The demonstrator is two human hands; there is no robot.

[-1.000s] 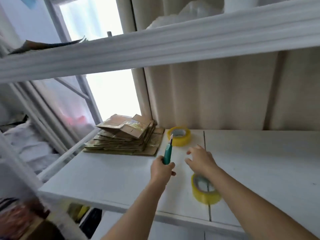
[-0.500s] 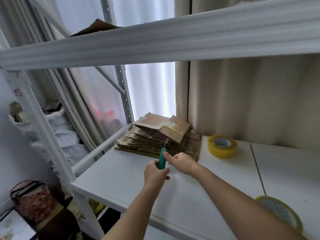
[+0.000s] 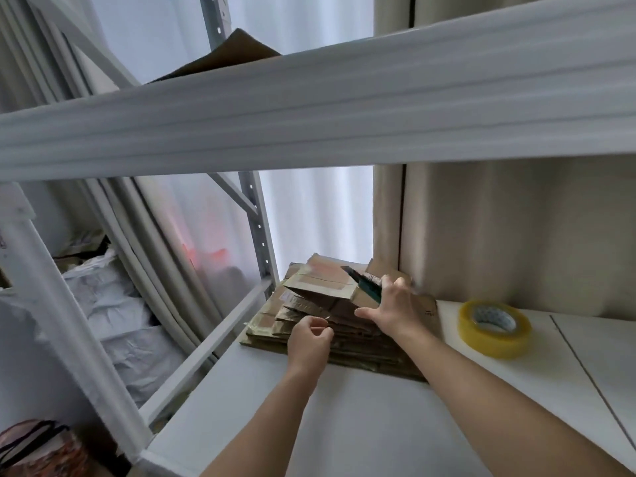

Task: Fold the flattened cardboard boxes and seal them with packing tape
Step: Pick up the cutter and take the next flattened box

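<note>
Right hand [image 3: 390, 306] is over the stack of flattened cardboard boxes [image 3: 330, 325], holding the green utility knife [image 3: 364, 285] against its fingers while the thumb spreads toward the top box; the knife points up-left across the top carton, blurred, so the exact grip is hard to read. Left hand [image 3: 309, 337] sits just in front of the stack at its near edge, fingers curled in; a thin pale sliver shows at the fingertips, possibly a bit of tape or card, can't tell whether it pinches anything. The stack lies at the back left corner of the white bench [image 3: 275, 407], beside the grey upright post of the rack [image 3: 256, 232]; its top box is partly lifted and tilted. Roll of yellow packing tape [image 3: 494, 328] lies flat on the bench to the right of the stack, near it but apart, by the beige curtain [image 3: 516, 228]. Upper shelf beam [image 3: 309, 122] crosses the view, a piece of brown cardboard [image 3: 230, 53] lying on top of it. White sacks [image 3: 113, 304] sit beyond the bench on the left.
</note>
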